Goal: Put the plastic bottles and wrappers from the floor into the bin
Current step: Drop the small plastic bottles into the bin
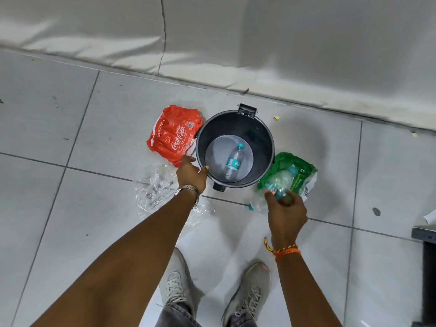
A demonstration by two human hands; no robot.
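A round dark grey bin point(262, 135) stands open on the tiled floor with one clear plastic bottle point(233, 161) lying inside. My left hand point(191, 174) grips the bin's near-left rim. My right hand point(286, 210) closes around a crushed clear bottle point(280, 185) with a teal label, lifted just right of the bin. A green wrapper point(299, 171) lies under and behind that bottle. A red Coca-Cola wrapper point(173, 134) lies left of the bin. A clear crumpled wrapper point(155, 190) lies under my left forearm. Another crushed bottle piece point(257, 205) sits by my right hand.
A pale wall or panel point(236, 43) runs along the far side of the floor. My two shoes point(212, 293) stand at the bottom centre. A dark metal object point(425, 256) sits at the right edge. Small scraps point(276, 117) lie behind the bin.
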